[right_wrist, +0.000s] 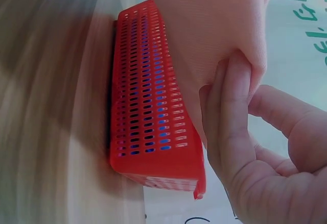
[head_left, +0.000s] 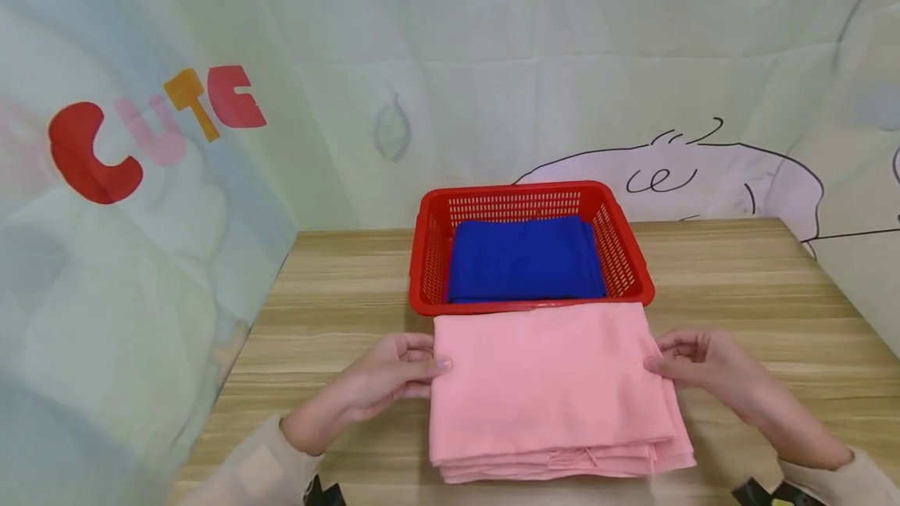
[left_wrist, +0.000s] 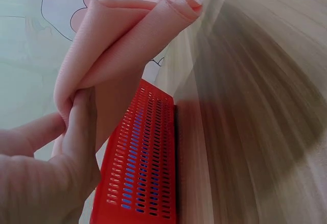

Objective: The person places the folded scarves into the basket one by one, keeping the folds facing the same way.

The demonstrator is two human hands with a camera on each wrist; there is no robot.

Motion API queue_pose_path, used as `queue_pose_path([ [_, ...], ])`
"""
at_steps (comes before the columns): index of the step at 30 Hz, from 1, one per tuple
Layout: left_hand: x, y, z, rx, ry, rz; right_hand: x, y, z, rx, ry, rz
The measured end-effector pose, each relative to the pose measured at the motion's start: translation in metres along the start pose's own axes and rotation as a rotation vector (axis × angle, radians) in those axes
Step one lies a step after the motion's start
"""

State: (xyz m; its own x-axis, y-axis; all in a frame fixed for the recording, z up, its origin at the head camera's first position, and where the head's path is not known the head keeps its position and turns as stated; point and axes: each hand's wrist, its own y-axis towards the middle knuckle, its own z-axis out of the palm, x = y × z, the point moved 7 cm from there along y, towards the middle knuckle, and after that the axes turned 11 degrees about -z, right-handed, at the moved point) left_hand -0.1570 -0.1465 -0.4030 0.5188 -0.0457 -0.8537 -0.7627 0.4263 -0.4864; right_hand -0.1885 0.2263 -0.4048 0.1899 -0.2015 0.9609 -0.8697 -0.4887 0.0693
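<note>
A folded pink cloth [head_left: 548, 389] is held up between both hands, its folded layers showing along the near edge. My left hand [head_left: 394, 373] pinches its left side, thumb on top and fingers underneath. On the opposite side, my right hand [head_left: 703, 365] pinches the cloth in the same way. The left wrist view shows the cloth [left_wrist: 117, 45] raised above the wooden table. Just beyond its far edge stands a red plastic basket [head_left: 422, 256] with slotted walls. Folded blue cloth [head_left: 523, 260] lies inside the basket.
The wood-grain table [head_left: 337, 279] runs back to a printed fabric backdrop [head_left: 450, 100], which also rises along the left side. Coloured letters [head_left: 98, 155] decorate the left part, and a line-drawn cartoon figure [head_left: 703, 178] shows behind the basket.
</note>
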Motion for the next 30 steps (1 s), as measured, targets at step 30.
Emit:
queue_pose_path([
  [30,-0.041,0.009,-0.011,0.024,-0.024,0.078,0.027,0.036,-0.017,-0.009,-0.09,0.067],
])
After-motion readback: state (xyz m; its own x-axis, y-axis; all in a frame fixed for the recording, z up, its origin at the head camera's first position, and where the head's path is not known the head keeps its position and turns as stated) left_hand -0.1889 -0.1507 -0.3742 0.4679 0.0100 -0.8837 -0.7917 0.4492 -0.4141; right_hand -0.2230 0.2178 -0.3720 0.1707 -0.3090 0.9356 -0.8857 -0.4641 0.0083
